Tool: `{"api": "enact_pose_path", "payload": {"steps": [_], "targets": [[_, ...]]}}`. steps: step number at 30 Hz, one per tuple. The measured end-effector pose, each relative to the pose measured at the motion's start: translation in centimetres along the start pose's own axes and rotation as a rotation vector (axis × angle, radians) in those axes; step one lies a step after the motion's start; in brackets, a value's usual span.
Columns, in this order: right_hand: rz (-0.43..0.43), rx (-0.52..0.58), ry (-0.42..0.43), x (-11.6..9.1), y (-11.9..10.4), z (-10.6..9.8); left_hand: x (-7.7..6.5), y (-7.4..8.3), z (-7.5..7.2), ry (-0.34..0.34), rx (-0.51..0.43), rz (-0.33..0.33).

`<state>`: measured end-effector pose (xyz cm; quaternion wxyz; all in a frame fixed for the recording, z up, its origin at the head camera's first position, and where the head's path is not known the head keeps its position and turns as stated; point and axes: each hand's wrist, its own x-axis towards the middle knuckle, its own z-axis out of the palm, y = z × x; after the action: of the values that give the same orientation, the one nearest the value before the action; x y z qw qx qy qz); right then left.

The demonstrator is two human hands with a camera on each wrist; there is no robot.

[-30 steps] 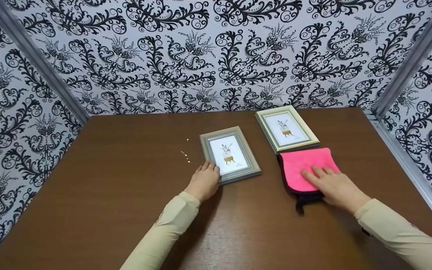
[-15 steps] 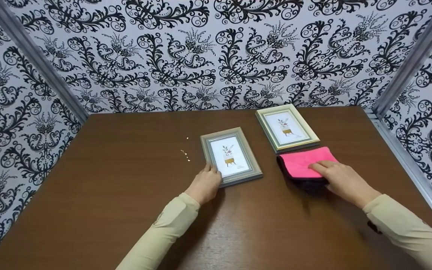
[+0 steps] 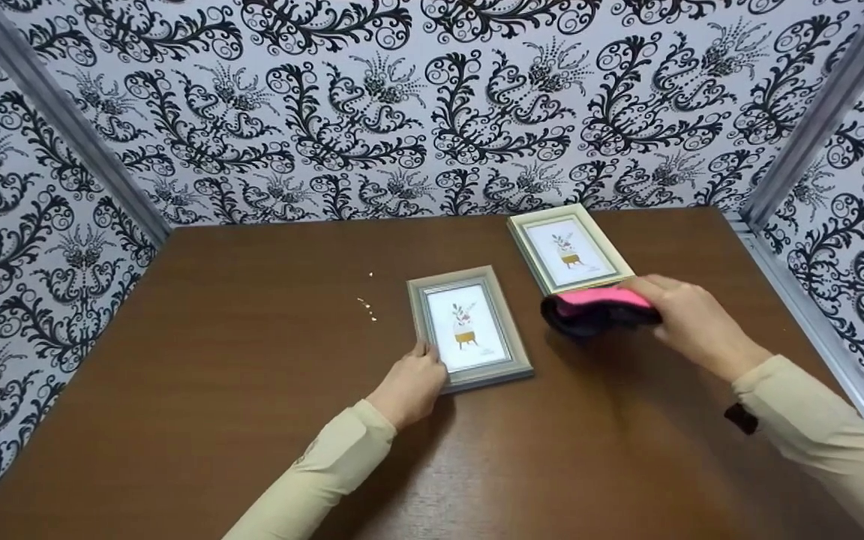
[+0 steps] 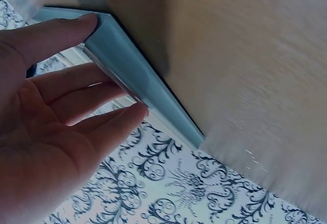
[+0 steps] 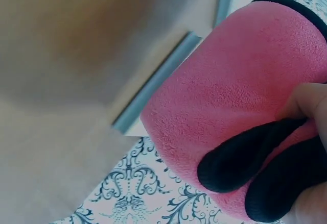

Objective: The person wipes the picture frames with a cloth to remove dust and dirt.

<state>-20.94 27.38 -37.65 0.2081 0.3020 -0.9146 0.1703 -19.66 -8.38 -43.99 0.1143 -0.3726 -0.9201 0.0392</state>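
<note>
A picture frame (image 3: 469,326) with a potted-plant print lies face up near the table's middle. My left hand (image 3: 408,386) pinches its near left corner; in the left wrist view the thumb (image 4: 56,35) is on the frame's side (image 4: 127,58) and the fingers curl at its inner edge. My right hand (image 3: 702,322) grips a folded pink cloth (image 3: 601,297) with black edging, lifted over the table to the right of that frame. In the right wrist view, the cloth (image 5: 230,71) is bunched in folds between thumb and fingers.
A second, cream picture frame (image 3: 571,251) with the same print lies farther back, just behind the cloth. Small shiny specks (image 3: 368,309) on the brown table (image 3: 237,360) are light spots left of the nearer frame. Patterned walls (image 3: 372,112) enclose the back and sides.
My right hand has gone from lying flat on the cloth to gripping it, folding it and raising it off the table. The nearer frame has slid slightly toward me with my left hand.
</note>
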Motion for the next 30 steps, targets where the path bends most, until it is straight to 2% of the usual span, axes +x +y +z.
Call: {"api": "enact_pose_path", "payload": {"steps": [7,13,23,27,30], "targets": [[0.001,0.041,0.088,2.8,-0.9,0.8,-0.9,2.3,-0.8,0.004,0.022,0.083],[0.040,0.099,0.104,5.3,-2.3,2.3,-1.8,4.5,-1.3,0.033,0.068,0.145],[0.133,0.182,-0.029,8.0,-4.7,5.7,-2.8,7.2,-2.3,0.036,0.169,0.222],[0.157,0.183,-0.103,8.4,-5.5,7.6,-2.8,7.5,-2.4,0.058,0.152,0.211],[0.160,0.140,-0.171,8.4,-5.5,9.2,-2.8,7.5,-2.3,0.047,0.139,0.170]]}}
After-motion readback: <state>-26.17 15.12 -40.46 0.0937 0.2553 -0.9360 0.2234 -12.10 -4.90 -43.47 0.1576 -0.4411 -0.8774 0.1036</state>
